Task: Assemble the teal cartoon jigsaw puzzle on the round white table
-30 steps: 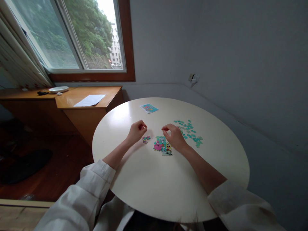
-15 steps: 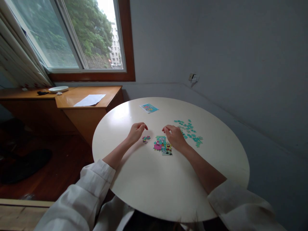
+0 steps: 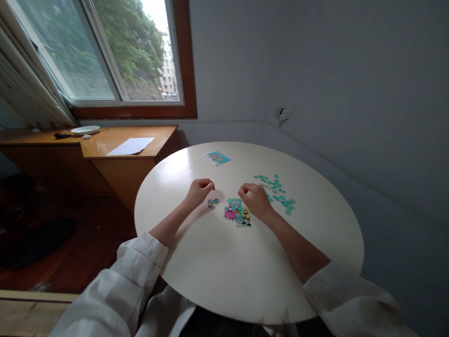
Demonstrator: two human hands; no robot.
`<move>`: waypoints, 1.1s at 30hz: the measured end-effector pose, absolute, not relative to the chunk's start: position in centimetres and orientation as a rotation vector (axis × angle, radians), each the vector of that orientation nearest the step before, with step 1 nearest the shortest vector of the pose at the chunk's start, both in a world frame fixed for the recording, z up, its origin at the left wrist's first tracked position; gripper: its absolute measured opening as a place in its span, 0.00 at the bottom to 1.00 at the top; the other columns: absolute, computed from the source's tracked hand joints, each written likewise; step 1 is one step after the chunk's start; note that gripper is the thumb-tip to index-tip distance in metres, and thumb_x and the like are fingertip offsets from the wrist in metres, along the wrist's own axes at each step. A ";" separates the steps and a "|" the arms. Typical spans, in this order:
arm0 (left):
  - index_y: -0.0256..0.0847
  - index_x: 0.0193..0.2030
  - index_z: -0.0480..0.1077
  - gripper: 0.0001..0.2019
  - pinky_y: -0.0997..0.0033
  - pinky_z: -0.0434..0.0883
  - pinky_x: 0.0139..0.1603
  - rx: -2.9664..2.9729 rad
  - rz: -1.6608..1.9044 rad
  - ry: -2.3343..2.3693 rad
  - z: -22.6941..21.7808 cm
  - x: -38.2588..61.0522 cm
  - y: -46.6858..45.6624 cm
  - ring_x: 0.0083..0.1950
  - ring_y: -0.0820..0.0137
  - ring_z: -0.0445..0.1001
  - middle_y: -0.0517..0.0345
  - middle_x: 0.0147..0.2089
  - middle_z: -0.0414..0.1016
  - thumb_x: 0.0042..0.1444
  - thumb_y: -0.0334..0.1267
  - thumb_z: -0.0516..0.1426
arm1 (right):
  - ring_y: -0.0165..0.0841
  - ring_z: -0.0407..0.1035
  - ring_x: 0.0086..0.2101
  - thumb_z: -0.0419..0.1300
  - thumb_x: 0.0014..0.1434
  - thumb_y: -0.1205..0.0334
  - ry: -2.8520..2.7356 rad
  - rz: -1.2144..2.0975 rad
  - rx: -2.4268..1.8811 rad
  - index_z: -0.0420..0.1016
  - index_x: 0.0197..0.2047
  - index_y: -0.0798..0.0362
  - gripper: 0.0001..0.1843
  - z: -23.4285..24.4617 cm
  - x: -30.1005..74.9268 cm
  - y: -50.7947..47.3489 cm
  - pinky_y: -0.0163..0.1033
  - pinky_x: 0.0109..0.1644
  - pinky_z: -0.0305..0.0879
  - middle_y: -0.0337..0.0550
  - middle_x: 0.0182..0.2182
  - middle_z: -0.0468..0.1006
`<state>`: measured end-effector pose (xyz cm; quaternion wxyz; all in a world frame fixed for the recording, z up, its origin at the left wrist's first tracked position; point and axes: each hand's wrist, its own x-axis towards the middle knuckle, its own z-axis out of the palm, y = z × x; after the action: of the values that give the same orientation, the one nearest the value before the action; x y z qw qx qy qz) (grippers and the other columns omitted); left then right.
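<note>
A partly joined cartoon jigsaw (image 3: 237, 212) in pink, teal and yellow lies on the round white table (image 3: 228, 262). My right hand (image 3: 255, 199) hovers over its upper right edge, fingers curled in a pinch; what they hold is too small to name. My left hand (image 3: 199, 191) rests left of the jigsaw with fingers curled shut. A small cluster of joined pieces (image 3: 212, 202) lies just below it. Several loose teal pieces (image 3: 277, 188) are scattered right of my right hand.
A small picture card (image 3: 217, 157) lies at the table's far side. A wooden desk (image 3: 122, 154) with a sheet of paper (image 3: 131, 146) and a white plate (image 3: 85, 130) stands under the window at left. Grey walls close in behind and to the right.
My left hand's fingers loosened briefly and have curled shut again. My right hand drew its fingers in slightly. The puzzle parts have not moved.
</note>
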<state>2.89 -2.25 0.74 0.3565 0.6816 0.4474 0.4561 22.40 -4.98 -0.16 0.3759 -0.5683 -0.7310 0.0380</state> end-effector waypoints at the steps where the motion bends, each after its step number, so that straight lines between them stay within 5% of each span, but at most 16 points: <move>1: 0.37 0.17 0.66 0.09 0.75 0.47 0.20 1.760 1.180 1.148 0.7 2.9 -2.2 0.18 0.80 0.48 0.67 0.15 0.50 0.43 0.35 0.49 | 0.31 0.65 0.25 0.50 0.50 0.66 -1.869 0.101 -1.447 0.66 0.18 0.53 0.11 -0.2 22.4 -5.0 0.38 0.39 0.56 0.39 0.20 0.73; 14: 0.35 0.26 0.70 0.05 0.75 0.60 0.27 1.789 1.226 1.044 -0.3 3.0 -1.4 0.25 0.76 0.63 0.61 0.23 0.67 0.45 0.32 0.53 | 0.32 0.68 0.29 0.53 0.50 0.68 -1.876 0.111 -1.378 0.72 0.24 0.53 0.08 -0.6 22.5 -4.6 0.38 0.40 0.59 0.42 0.26 0.76; 33: 0.37 0.26 0.64 0.07 0.75 0.64 0.30 1.798 1.219 1.020 -0.8 2.9 -0.9 0.26 0.76 0.66 0.64 0.24 0.65 0.43 0.23 0.49 | 0.32 0.66 0.29 0.53 0.46 0.70 -1.873 0.134 -1.296 0.69 0.24 0.53 0.05 -0.8 22.4 -4.7 0.37 0.37 0.60 0.41 0.25 0.73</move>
<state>2.89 -0.93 -0.83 0.3624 0.6982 0.3963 0.4734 22.42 -4.68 -0.84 0.4167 -0.5164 -0.7462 0.0533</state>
